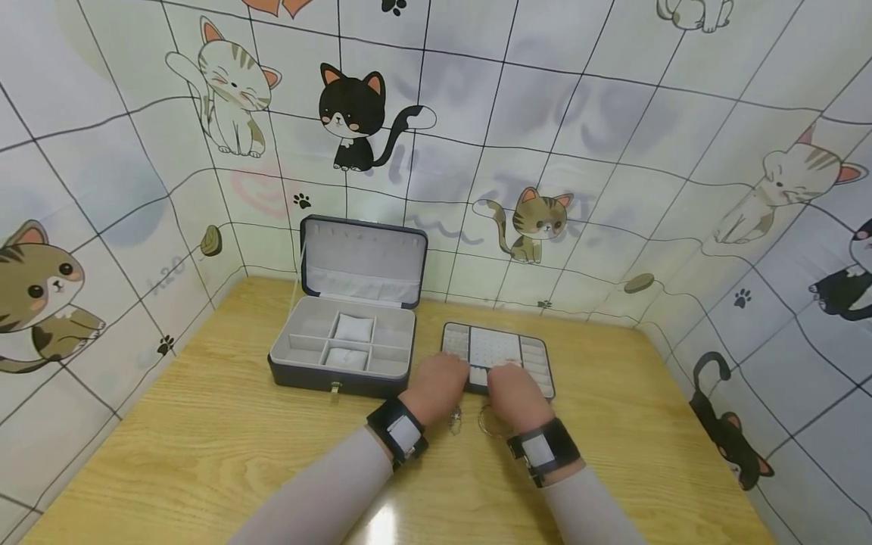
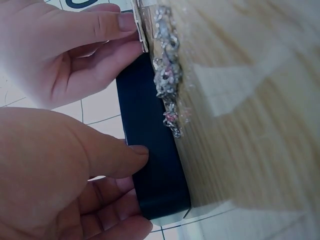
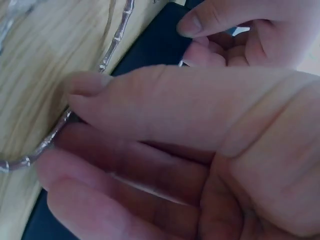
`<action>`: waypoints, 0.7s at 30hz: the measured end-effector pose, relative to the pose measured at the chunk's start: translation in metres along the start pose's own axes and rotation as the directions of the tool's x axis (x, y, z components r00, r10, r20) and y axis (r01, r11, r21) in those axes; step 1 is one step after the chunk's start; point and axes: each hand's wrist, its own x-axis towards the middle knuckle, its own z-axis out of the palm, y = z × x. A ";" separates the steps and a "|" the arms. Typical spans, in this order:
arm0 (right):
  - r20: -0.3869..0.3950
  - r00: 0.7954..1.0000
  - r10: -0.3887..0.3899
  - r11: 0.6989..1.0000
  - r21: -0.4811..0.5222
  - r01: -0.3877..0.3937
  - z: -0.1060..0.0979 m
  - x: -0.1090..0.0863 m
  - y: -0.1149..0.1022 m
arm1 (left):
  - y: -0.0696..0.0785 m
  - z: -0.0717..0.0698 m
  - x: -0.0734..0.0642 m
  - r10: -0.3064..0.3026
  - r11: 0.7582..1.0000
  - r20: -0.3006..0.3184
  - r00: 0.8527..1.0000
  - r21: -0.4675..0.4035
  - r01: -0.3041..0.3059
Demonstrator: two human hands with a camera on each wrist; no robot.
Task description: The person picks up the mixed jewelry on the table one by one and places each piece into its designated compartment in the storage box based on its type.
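A flat jewelry tray (image 1: pixel 496 347) with a dark rim and pale lined compartments lies on the table. At its front left corner, my left hand (image 1: pixel 439 386) grips the tray, the thumb on the dark side wall (image 2: pixel 150 125) in the left wrist view. Nearer its front middle, my right hand (image 1: pixel 519 395) pinches a silver segmented bangle (image 3: pixel 116 37) between thumb and fingers. The bangle hangs just in front of the tray. Between the hands, a silver bracelet with sparkling links (image 2: pixel 167 70) lies on the table.
Left of the tray stands an open dark jewelry box (image 1: pixel 341 381), its lid (image 1: pixel 364 257) raised against the cat-printed wall cloth. Two white cushions (image 1: pixel 353 328) sit in its compartments. A brass-coloured clasp (image 1: pixel 335 387) hangs at the box's front.
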 end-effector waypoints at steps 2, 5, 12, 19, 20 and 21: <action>-0.004 1.000 0.008 1.000 0.001 -0.008 0.000 0.000 0.000 | 0.000 -0.001 0.000 -0.001 1.000 -0.003 1.000 0.002 0.001; 0.008 0.999 0.034 0.999 0.008 -0.034 -0.002 0.000 -0.001 | -0.001 -0.003 0.001 -0.006 1.000 0.000 1.000 -0.003 0.006; 0.062 0.994 0.089 0.996 0.019 -0.090 -0.002 -0.001 -0.004 | -0.002 -0.004 0.002 -0.010 1.000 0.006 1.000 -0.008 0.010; 0.110 0.987 0.115 0.993 0.008 -0.116 -0.002 -0.001 -0.006 | -0.001 0.004 0.002 0.007 1.000 -0.009 1.000 0.019 -0.007; 0.112 0.987 0.117 0.993 0.006 -0.119 -0.002 -0.001 -0.006 | -0.001 0.004 0.002 0.006 1.000 -0.012 1.000 0.023 -0.006; 0.108 0.987 0.116 0.993 0.002 -0.117 -0.002 -0.001 -0.006 | 0.000 0.005 0.002 0.007 1.000 -0.010 1.000 0.030 -0.006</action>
